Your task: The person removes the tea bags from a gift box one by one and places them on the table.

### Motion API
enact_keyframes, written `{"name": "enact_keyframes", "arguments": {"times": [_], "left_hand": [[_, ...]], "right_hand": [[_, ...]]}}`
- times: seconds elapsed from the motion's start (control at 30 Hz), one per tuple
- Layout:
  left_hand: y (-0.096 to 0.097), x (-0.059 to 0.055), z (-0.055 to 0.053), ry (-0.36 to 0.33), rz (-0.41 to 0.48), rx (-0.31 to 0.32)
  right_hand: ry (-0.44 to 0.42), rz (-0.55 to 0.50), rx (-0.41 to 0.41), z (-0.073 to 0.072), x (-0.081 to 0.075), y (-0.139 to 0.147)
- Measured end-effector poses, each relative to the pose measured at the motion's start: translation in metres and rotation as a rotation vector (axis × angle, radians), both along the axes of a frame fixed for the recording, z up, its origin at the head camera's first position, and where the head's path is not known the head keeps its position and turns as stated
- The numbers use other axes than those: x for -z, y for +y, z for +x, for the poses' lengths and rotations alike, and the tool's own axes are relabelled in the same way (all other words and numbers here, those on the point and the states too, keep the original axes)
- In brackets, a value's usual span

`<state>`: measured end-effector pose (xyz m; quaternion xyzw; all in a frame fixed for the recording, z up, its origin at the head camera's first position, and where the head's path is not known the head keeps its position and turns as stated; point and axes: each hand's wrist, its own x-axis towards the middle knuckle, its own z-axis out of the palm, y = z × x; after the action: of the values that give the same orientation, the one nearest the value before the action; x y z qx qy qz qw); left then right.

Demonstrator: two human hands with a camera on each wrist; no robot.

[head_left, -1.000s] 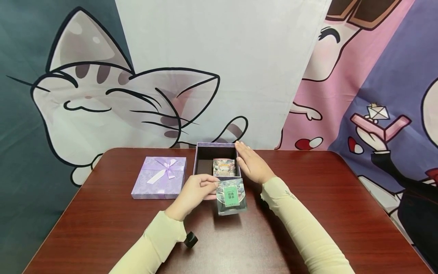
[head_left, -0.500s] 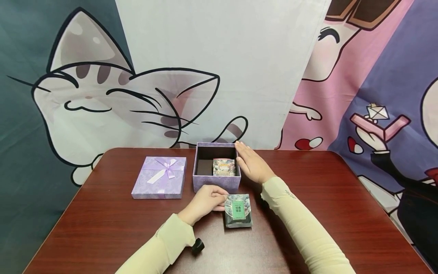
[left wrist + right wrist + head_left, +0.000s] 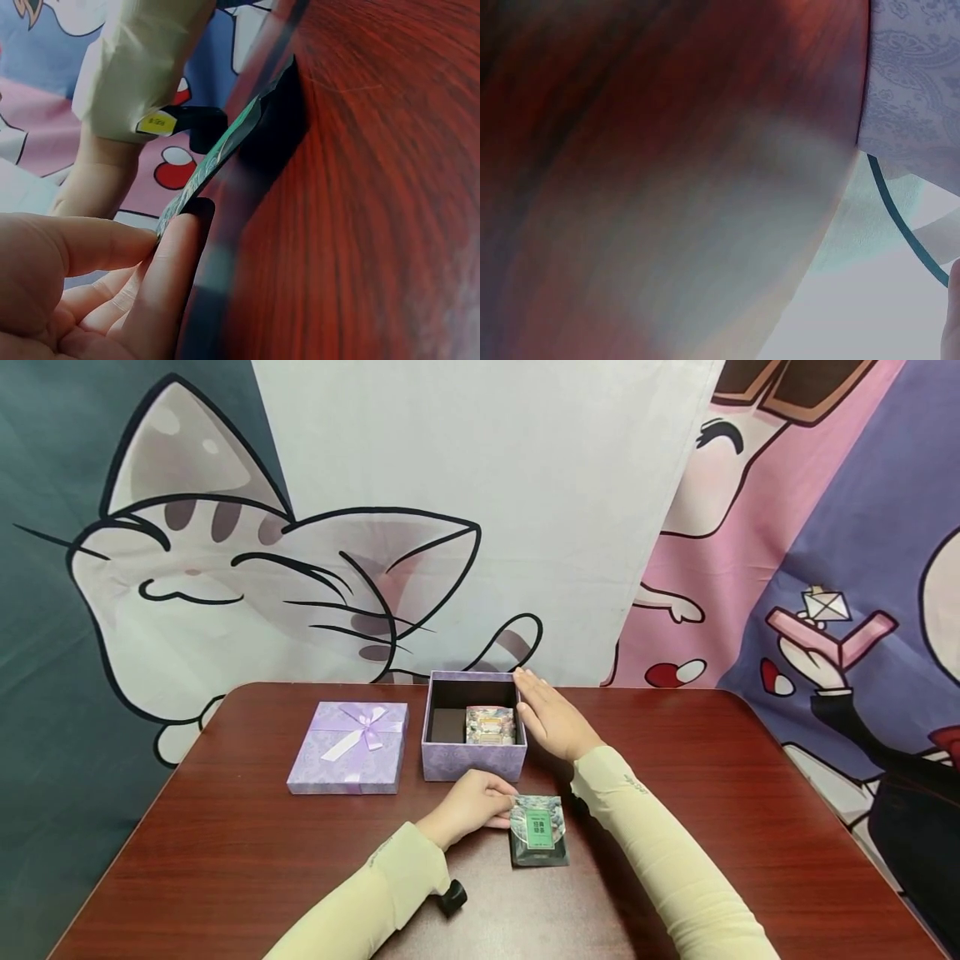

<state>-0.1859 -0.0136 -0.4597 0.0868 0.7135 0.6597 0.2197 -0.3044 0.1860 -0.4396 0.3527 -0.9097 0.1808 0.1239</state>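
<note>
My left hand (image 3: 474, 808) pinches the upper left edge of a flat green tea sachet (image 3: 540, 832) in front of the box. In the left wrist view, thumb and finger grip one edge of the sachet (image 3: 225, 142), which slants close over the table. My right hand (image 3: 557, 717) lies with extended fingers along the right side of an open purple gift box (image 3: 475, 763). Inside that box, on the right, sits another patterned sachet (image 3: 491, 726). The right wrist view shows the paisley box wall (image 3: 915, 82) and only a sliver of a finger.
A purple box lid (image 3: 348, 748) with a ribbon bow rests left of the box on the reddish-brown wooden table (image 3: 225, 827). Behind the table's far edge hangs a cartoon cat backdrop (image 3: 360, 568).
My left hand has brought the sachet from the box's front edge toward me and to the right, lower over the table. The right hand has stayed at the box.
</note>
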Motion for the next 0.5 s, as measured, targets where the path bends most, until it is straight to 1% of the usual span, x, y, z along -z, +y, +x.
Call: {"name": "enact_keyframes", "arguments": {"times": [0.1, 0.17, 0.23, 0.33, 0.43, 0.5], "left_hand": [[0.0035, 0.0012, 0.0000, 0.028, -0.030, 0.011], [0.0048, 0.0015, 0.0001, 0.065, -0.065, 0.016], [0.0055, 0.0008, 0.0003, 0.119, -0.124, 0.018], [0.0061, -0.0008, 0.0012, 0.243, -0.248, 0.027], [0.0069, -0.0036, 0.0025, 0.404, -0.402, 0.031], [0.0076, -0.0058, 0.0040, 0.497, -0.492, 0.030]], "right_hand": [[0.006, 0.005, 0.000, -0.0014, 0.0013, 0.0008], [0.011, 0.009, 0.003, -0.0025, 0.0024, 0.0012], [0.014, 0.005, 0.000, -0.0029, 0.0028, 0.0012], [0.010, -0.009, -0.007, -0.0024, 0.0022, 0.0007], [0.006, -0.020, -0.009, -0.0012, 0.0012, -0.0001], [0.003, -0.023, -0.010, -0.0010, 0.0013, -0.0006]]}}
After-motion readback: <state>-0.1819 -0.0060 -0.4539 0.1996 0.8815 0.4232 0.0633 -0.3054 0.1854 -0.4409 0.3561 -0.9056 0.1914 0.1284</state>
